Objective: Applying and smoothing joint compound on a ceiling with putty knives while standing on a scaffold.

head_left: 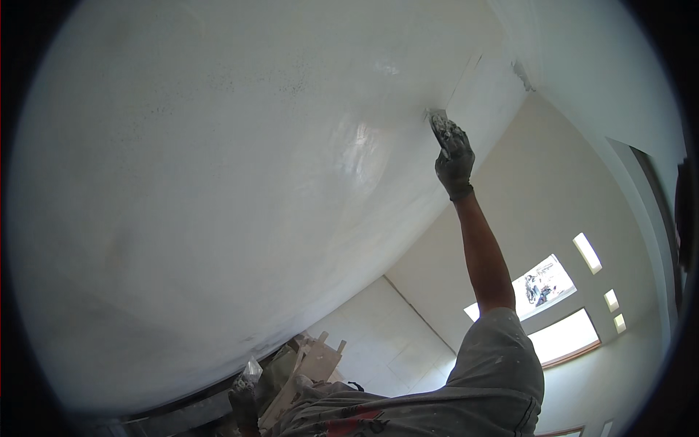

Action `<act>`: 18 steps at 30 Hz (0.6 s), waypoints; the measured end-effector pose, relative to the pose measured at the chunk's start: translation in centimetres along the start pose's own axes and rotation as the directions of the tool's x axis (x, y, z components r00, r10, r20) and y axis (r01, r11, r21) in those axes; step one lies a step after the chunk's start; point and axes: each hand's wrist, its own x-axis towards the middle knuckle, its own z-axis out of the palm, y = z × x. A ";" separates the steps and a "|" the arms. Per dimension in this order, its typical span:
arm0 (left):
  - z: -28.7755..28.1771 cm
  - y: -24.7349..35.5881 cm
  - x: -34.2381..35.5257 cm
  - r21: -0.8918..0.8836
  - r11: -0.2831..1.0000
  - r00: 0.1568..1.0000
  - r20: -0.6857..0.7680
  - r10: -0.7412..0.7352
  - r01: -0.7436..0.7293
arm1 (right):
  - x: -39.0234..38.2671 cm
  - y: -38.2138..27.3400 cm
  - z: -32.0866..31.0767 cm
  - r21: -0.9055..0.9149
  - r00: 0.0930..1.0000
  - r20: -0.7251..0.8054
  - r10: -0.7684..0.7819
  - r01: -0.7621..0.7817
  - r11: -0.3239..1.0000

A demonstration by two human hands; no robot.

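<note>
White wall (pixel 218 182), scraper (pixel 437 116), boards (pixel 319 360), window (pixel 547 291) behind arm (pixel 486 251)

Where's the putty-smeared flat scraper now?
The scraper is upper right of centre in the head view, in the dark-gloved right hand, at the smooth pale surface.

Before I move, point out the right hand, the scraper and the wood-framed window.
Right hand (pixel 455 162): head view, its gloved middle.
Scraper (pixel 437 116): head view, its blade.
Wood-framed window (pixel 565 337): head view, its bright pane.
</note>
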 end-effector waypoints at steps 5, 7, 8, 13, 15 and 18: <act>6.2 -2.1 -6.8 0.146 0.986 0.946 0.302 -0.119 0.077 | -5.2 -1.6 1.6 0.140 0.995 0.084 0.052 -0.063 0.988; 5.4 -2.9 -5.3 0.022 0.997 0.979 0.188 -0.075 0.072 | -2.3 1.3 -0.3 0.129 0.996 0.062 0.071 -0.079 0.989; 4.8 -3.3 -4.7 -0.103 0.993 0.996 0.075 -0.054 0.061 | 0.4 2.1 -1.7 0.171 0.997 0.015 0.071 -0.072 0.983; -2.6 -0.9 0.1 -0.378 0.892 0.968 0.102 -0.228 0.250 | 12.2 11.7 -4.4 0.023 0.991 -0.123 0.050 -0.047 0.999; -3.2 -0.5 -0.3 -0.620 0.682 0.913 0.158 -0.376 0.388 | 14.3 12.7 -3.4 -0.008 0.989 -0.120 0.092 -0.093 0.996; -3.9 0.1 -1.1 -0.222 0.865 0.873 0.315 -0.373 0.450 | 14.2 11.0 -1.8 0.024 0.980 -0.056 0.189 -0.188 0.982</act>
